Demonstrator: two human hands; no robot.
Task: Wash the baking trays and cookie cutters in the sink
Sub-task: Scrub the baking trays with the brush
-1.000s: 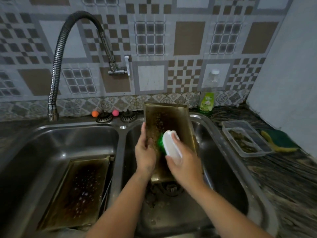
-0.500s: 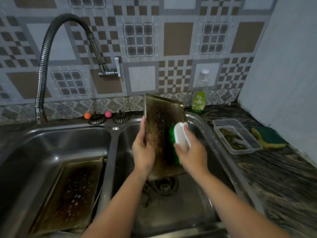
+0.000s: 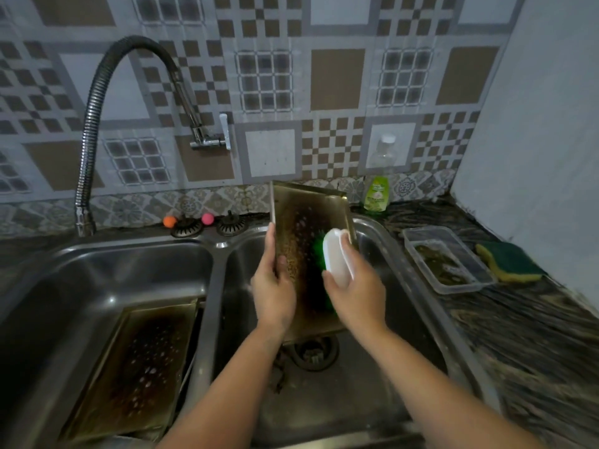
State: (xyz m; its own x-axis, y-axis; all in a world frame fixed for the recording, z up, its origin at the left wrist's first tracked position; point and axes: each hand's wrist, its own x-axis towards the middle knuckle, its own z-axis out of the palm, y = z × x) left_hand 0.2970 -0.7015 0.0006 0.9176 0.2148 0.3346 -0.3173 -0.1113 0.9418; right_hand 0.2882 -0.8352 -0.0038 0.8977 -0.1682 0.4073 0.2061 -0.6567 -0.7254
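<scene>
A stained, burnt baking tray [image 3: 304, 218] stands tilted upright in the right basin of the steel sink [image 3: 385, 241]. My left hand [image 3: 274, 283] grips its left edge, thumb on the dirty face. My right hand [image 3: 353, 293] holds a white scrub brush [image 3: 337, 257] whose green bristles press against the tray's right half. A second burnt tray [image 3: 139, 367] lies slanted in the left basin, wet with droplets. No cookie cutters are visible.
A flexible hose tap [image 3: 97, 102] arches over the left basin. A green soap bottle [image 3: 377, 189] stands at the back. On the right counter are a clear plastic container [image 3: 476, 280] and a green-yellow sponge [image 3: 509, 260]. Two drain strainers [image 3: 207, 223] sit behind the sink.
The brush moved from the tray's middle to its right side and slightly upward. My left hand kept its hold on the tray's edge. The camera view shifted a little.
</scene>
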